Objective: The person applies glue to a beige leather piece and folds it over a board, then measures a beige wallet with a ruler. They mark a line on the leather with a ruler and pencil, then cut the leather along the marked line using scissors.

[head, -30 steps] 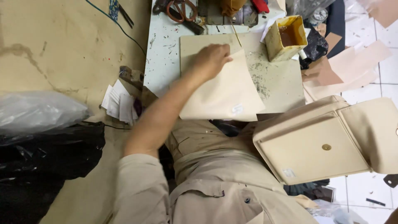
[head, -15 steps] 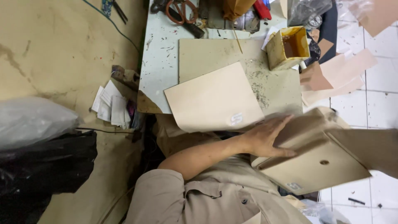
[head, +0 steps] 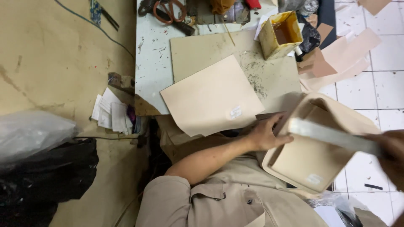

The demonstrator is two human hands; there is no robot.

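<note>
- While the person sits at the table, a tan bag (head: pixel 311 159) lies tipped in the lap, just past the table's near edge, with its open side facing up.
- The left hand (head: pixel 267 134) grips the bag's left wall. Its fingers (head: pixel 277 122) are curled close together over the rim, and the thumb lies along the outside.
- The right hand (head: pixel 389 151) is at the picture's right edge. It is blurry, so I cannot tell how its fingers sit.
- A long pale strip (head: pixel 332 136) runs across the bag's opening from near the left hand to the right hand. It looks like the right hand holds its far end.
- A small white sticker (head: pixel 313 180) sits on the bag's inside.
- Just beside the bag, a tan sheet (head: pixel 210 96) lies on a bigger board (head: pixel 202 50) on the pale table (head: pixel 151 67).
- A yellow box (head: pixel 281 33) with brown stuff inside stands at the board's far corner.
- Scissors (head: pixel 168 9) with orange handles lie at the table's far end.
- Tan scraps (head: pixel 345 50) lie on the white floor tiles to the right.
- White papers (head: pixel 111 113) and a black bag (head: pixel 46 180) lie on the left.
</note>
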